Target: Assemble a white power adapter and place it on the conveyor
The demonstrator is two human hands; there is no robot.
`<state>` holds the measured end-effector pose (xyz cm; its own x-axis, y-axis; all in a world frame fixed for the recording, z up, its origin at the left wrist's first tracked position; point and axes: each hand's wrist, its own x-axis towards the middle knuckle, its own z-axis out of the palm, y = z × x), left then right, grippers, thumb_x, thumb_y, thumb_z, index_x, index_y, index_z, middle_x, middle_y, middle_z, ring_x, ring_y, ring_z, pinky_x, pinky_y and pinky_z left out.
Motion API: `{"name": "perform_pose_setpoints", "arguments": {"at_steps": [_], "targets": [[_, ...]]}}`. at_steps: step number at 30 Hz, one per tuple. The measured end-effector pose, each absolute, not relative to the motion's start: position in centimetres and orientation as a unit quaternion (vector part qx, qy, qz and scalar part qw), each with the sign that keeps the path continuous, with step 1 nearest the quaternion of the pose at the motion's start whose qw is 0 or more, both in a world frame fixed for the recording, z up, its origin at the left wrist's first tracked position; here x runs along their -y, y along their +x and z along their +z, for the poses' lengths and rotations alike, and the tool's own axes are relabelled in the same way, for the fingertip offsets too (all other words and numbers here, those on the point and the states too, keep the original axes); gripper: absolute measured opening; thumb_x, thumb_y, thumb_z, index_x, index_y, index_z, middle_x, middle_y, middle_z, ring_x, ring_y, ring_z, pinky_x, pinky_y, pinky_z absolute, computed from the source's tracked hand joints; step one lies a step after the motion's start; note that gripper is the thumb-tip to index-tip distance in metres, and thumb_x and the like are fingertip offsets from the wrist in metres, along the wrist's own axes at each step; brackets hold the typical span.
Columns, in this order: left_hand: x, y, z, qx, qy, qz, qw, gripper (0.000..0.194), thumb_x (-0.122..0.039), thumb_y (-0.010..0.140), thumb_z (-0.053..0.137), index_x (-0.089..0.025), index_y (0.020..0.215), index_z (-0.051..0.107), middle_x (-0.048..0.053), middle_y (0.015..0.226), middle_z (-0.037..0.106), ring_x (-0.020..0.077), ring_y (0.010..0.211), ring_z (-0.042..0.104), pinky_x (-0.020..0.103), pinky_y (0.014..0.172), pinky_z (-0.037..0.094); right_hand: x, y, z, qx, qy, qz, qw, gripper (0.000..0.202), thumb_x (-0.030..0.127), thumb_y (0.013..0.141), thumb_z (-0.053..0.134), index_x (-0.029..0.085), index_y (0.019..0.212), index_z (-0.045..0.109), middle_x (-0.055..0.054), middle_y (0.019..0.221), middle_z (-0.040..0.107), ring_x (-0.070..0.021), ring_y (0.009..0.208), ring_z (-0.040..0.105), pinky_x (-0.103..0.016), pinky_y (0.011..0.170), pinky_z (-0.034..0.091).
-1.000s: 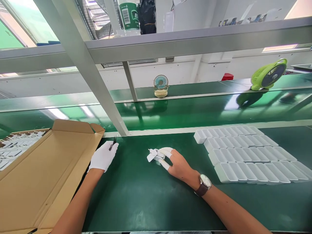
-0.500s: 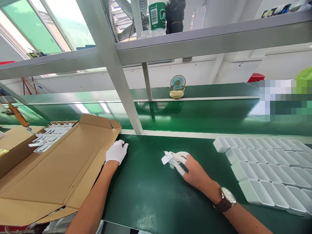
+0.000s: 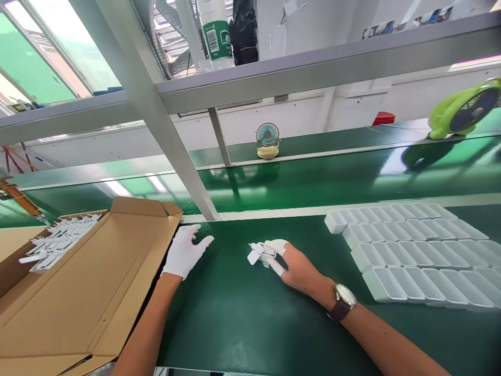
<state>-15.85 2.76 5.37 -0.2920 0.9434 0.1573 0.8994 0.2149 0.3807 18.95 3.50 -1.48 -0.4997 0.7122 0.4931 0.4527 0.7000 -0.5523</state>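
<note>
Your left hand [image 3: 185, 254], in a white glove, lay flat on the green table [image 3: 242, 318] with its fingers spread wide and nothing showing in its grasp. It sat just beside the open flap of the cardboard box [image 3: 90, 292], which lay at its nine o'clock. At the far left end of that box, a heap of small white parts [image 3: 58, 243] was in view.

Your right hand [image 3: 291, 266] was bare but for white finger cots [image 3: 277, 244] on the fingertips. It pinched a small white part [image 3: 256, 253] between thumb and fingers, low over the table or resting on it; you could not tell which. The part lay at three o'clock from your left hand, well apart from it. A watch with a brown strap [image 3: 343, 303] sat on your right wrist.

At three o'clock from your right hand stood rows of white compartment trays [image 3: 410, 250], laid side by side on the table. At twelve o'clock, beyond the shiny green conveyor belt [image 3: 313, 180], a small teal desk fan [image 3: 267, 140] stood on the far ledge. A lime green fan [image 3: 464, 107] stood at about two o'clock. Overhead, a bottle with a green label [image 3: 216, 34] stood on the metal shelf [image 3: 313, 62].
</note>
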Motion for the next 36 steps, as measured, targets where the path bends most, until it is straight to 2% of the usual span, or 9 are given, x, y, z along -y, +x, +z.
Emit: {"name": "perform_pose_setpoints", "arguments": {"at_steps": [4,6,8,13,17,22,26,30,36], "targets": [[-2.0,-10.8,5.5,-0.624,0.703,0.233,0.248,0.087,-0.043,0.072,0.081,-0.026,0.149,0.044,0.011,0.147,0.050,0.0307,0.123,0.057,0.043,0.099,0.053,-3.8,19.6,-1.0,0.814,-0.386,0.234,0.366,0.050,0.040,0.096,0.065,0.024,0.140,0.049,-0.010,0.127,0.065,-0.0272,0.113,0.066,-0.047,0.096,0.058],[-2.1,-8.3,4.7,-0.573,0.725,0.223,0.309,0.104,-0.036,0.064,0.087,-0.028,0.155,0.036,0.012,0.152,0.046,0.0324,0.129,0.055,0.046,0.105,0.050,-4.1,19.9,-0.8,0.793,-0.396,0.262,0.381,0.039,0.039,0.098,0.061,0.026,0.134,0.053,-0.008,0.122,0.067,-0.0250,0.110,0.066,-0.046,0.096,0.057],[-2.7,-6.2,3.5,-0.545,0.731,0.226,0.341,0.108,-0.031,0.061,0.089,-0.027,0.155,0.036,0.013,0.150,0.049,0.0314,0.129,0.056,0.047,0.108,0.049,-4.3,20.1,-0.7,0.766,-0.397,0.286,0.417,0.028,0.033,0.103,0.050,0.026,0.130,0.056,-0.006,0.118,0.068,-0.0224,0.108,0.066,-0.044,0.097,0.056],[-3.9,-3.1,1.3,-0.514,0.742,0.280,0.327,0.045,-0.032,0.078,0.077,-0.023,0.120,0.062,0.005,0.115,0.070,0.0229,0.104,0.067,0.042,0.097,0.053,-4.2,20.1,-0.4,0.690,-0.382,0.337,0.514,0.026,0.030,0.107,0.041,0.026,0.126,0.059,-0.006,0.114,0.069,-0.0195,0.101,0.069,-0.043,0.098,0.054],[-3.0,-2.1,0.8,-0.521,0.734,0.327,0.288,0.025,-0.034,0.083,0.072,-0.023,0.104,0.065,0.004,0.097,0.070,0.0192,0.084,0.067,0.034,0.077,0.055,-3.5,20.2,0.7,0.672,-0.372,0.337,0.545,0.027,0.027,0.108,0.037,0.026,0.122,0.060,-0.006,0.110,0.068,-0.0186,0.095,0.069,-0.040,0.093,0.055],[-1.7,-1.8,0.9,-0.487,0.783,0.319,0.219,0.023,-0.027,0.083,0.071,-0.024,0.106,0.068,0.005,0.097,0.067,0.0187,0.085,0.064,0.034,0.078,0.053,-3.0,21.1,1.6,0.759,-0.308,0.262,0.511,0.031,0.017,0.104,0.034,0.026,0.121,0.059,-0.007,0.103,0.065,-0.0215,0.093,0.065,-0.040,0.083,0.054],[-1.3,-1.6,1.7,-0.464,0.816,0.285,0.193,0.009,-0.024,0.088,0.063,-0.025,0.094,0.070,0.000,0.070,0.059,0.0188,0.081,0.058,0.033,0.077,0.049,-3.1,21.5,1.6,0.837,-0.212,0.187,0.469,0.037,0.013,0.096,0.038,0.027,0.125,0.057,-0.006,0.093,0.067,-0.0217,0.081,0.065,-0.037,0.071,0.057],[-1.3,-1.7,1.9,-0.446,0.835,0.263,0.187,0.001,-0.024,0.087,0.064,-0.024,0.086,0.064,-0.001,0.066,0.058,0.0184,0.078,0.055,0.031,0.071,0.043,-3.2,21.5,1.8,0.855,-0.176,0.178,0.454,0.036,0.015,0.089,0.042,0.027,0.120,0.055,-0.003,0.081,0.067,-0.0218,0.074,0.068,-0.042,0.084,0.061],[-1.6,-1.8,1.5,-0.397,0.864,0.273,0.147,0.014,-0.019,0.083,0.061,-0.024,0.096,0.062,-0.002,0.064,0.056,0.0161,0.063,0.051,0.031,0.063,0.037,-2.9,21.4,2.6,0.876,-0.137,0.152,0.437,0.034,0.012,0.083,0.042,0.025,0.112,0.055,0.000,0.070,0.060,-0.0197,0.056,0.059,-0.046,0.089,0.062]]}}
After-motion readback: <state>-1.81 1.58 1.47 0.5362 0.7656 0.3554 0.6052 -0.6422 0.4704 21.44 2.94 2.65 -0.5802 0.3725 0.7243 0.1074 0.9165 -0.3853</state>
